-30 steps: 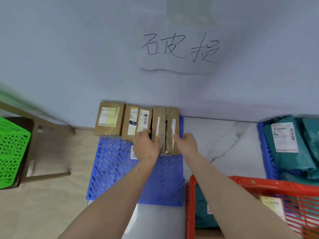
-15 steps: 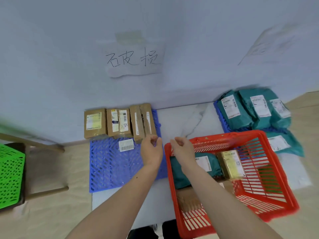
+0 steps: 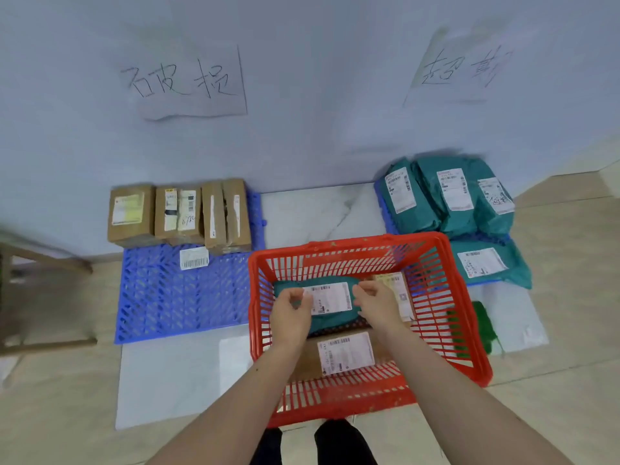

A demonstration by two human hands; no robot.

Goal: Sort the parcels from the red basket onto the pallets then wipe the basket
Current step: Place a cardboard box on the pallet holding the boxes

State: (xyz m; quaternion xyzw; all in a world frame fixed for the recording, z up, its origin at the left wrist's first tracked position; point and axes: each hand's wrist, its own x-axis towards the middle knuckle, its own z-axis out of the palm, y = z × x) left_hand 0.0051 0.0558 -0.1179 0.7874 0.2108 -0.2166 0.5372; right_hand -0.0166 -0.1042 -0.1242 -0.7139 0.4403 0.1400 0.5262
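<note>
The red basket (image 3: 349, 245) stands on the floor in front of me. Inside it lie a teal bag parcel (image 3: 330, 298) with a white label, a brown box (image 3: 347, 354) nearer to me, and a yellow-labelled box (image 3: 401, 290) to the right. My left hand (image 3: 290, 312) pinches the teal parcel's left end. My right hand (image 3: 375, 302) curls over its right end. The parcel still rests in the basket. The left blue pallet (image 3: 181, 297) holds three brown boxes (image 3: 177, 213) along the wall. The right blue pallet (image 3: 380, 203) carries several teal bags (image 3: 449, 196).
A green cloth (image 3: 483, 327) lies on the floor just right of the basket. A loose barcode label (image 3: 194, 258) sits on the left pallet. A wooden stool frame (image 3: 43, 263) stands at far left. Two handwritten paper signs (image 3: 188, 82) hang on the wall.
My hands left the brown box on the left pallet, swung right and down into the red basket, and now close on the teal parcel. The view pulled back and shifted right.
</note>
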